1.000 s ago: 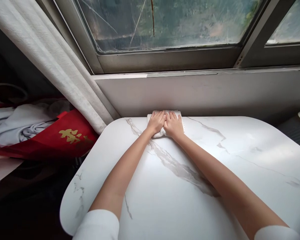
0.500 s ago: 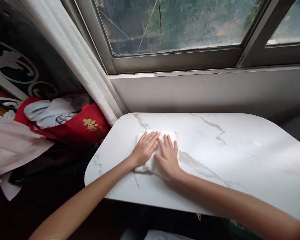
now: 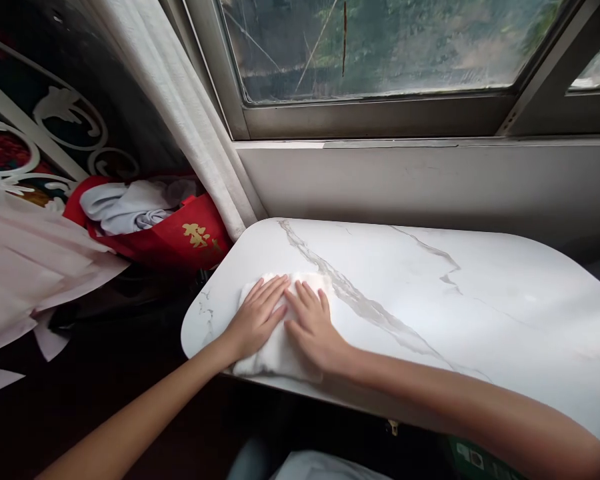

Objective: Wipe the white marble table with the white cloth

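Left grip [image 3: 255, 321], right grip [image 3: 316, 328] flat on cloth [image 3: 279, 357], farther left now

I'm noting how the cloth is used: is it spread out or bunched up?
Spread out: the white cloth lies flat on the table under the left hand and right hand. Any folded layers: cannot tell.

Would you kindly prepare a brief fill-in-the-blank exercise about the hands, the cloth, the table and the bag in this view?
1. The left hand and right hand rest on a cloth coloured ____.
2. As the person sees it, the cloth lies nearer the ____ end of the table.
3. The bag holding pale fabric is mainly ____.
4. The marking on its side is ____.

Missing words: white; left; red; gold.
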{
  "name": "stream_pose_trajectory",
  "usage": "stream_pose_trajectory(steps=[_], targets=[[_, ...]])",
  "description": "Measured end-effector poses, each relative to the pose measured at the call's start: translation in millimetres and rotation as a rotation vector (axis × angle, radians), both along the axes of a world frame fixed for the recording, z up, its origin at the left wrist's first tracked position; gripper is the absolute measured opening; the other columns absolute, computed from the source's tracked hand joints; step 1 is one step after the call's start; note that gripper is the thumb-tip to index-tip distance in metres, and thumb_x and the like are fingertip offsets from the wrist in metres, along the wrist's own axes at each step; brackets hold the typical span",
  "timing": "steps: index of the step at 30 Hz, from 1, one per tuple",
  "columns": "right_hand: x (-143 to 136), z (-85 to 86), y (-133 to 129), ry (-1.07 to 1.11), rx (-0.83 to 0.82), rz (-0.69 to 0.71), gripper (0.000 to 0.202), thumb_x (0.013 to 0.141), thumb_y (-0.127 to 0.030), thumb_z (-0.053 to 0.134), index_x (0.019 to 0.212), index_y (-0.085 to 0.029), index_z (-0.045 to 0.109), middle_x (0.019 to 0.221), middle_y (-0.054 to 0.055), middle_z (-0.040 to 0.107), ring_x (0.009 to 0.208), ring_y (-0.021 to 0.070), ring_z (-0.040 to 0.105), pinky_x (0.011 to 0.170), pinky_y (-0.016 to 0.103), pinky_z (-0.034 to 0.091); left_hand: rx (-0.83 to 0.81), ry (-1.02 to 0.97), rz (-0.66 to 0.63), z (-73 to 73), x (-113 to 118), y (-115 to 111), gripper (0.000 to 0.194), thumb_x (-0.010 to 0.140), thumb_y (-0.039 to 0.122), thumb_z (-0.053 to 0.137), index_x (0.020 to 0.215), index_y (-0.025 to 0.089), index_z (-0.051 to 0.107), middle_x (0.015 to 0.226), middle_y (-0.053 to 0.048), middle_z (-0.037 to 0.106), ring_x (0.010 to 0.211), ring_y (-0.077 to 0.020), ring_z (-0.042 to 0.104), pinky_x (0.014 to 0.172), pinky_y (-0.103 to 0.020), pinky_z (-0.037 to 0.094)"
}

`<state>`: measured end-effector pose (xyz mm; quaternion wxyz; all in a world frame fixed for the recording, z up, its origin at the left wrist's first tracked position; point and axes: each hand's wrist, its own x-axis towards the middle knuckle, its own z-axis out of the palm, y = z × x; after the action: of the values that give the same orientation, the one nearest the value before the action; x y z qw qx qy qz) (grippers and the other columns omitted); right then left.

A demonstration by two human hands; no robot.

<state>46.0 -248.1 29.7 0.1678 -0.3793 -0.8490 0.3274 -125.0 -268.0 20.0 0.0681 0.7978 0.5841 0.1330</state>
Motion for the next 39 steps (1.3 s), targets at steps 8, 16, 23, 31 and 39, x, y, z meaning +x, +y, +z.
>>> stream_pose_trajectory(steps=[8,16,23,31,39], targets=[[-27,-20.3,139,-0.22,0.41,-0.258,0.054,0.093,-0.027,0.029,0.141,-0.004,0.035,0.149,0.018,0.031,0.139,0.0248,0.022,0.112,0.041,0.017,0.072,-0.031,0.078,-13.0,-2,148,0.047,0.094,0.028,0.026,0.137,0.015,0.041,0.146,-0.006,0.04,0.136,-0.0145,0.03,0.115,-0.036,0.013],[-54,-30.0,210,-0.232,0.515,-0.485,0.05,0.091,-0.024,0.031,0.135,-0.001,0.042,0.141,0.022,0.041,0.133,0.0297,0.031,0.108,0.046,0.019,0.064,-0.105,0.013,-11.8,-13,244,0.043,0.094,0.025,0.028,0.132,0.019,0.048,0.141,-0.003,0.047,0.132,-0.0148,0.038,0.114,-0.036,0.018],[-83,-27.9,225,-0.186,0.587,-0.499,0.044,0.09,-0.022,0.033,0.124,-0.001,0.052,0.13,0.024,0.051,0.125,0.0333,0.04,0.103,0.049,0.023,0.105,-0.051,0.054,-13.0,-37,255,0.043,0.094,0.02,0.026,0.13,0.016,0.049,0.139,-0.006,0.05,0.13,-0.017,0.04,0.113,-0.038,0.02],[-128,-27.5,172,-0.177,0.551,-0.379,0.052,0.092,-0.027,0.034,0.135,0.001,0.043,0.14,0.027,0.04,0.133,0.0359,0.031,0.106,0.052,0.018,0.088,-0.083,0.088,-14.3,-92,198,0.045,0.093,0.025,0.025,0.131,0.013,0.047,0.141,-0.008,0.047,0.133,-0.0157,0.037,0.114,-0.038,0.018],[-116,-23.9,70,-0.179,0.558,-0.196,0.057,0.092,-0.029,0.033,0.139,0.005,0.036,0.141,0.031,0.036,0.133,0.0411,0.029,0.106,0.058,0.018,0.058,-0.033,0.067,-10.5,-97,82,0.051,0.095,0.034,0.02,0.137,0.014,0.04,0.147,-0.008,0.038,0.137,-0.0165,0.03,0.115,-0.042,0.017]])
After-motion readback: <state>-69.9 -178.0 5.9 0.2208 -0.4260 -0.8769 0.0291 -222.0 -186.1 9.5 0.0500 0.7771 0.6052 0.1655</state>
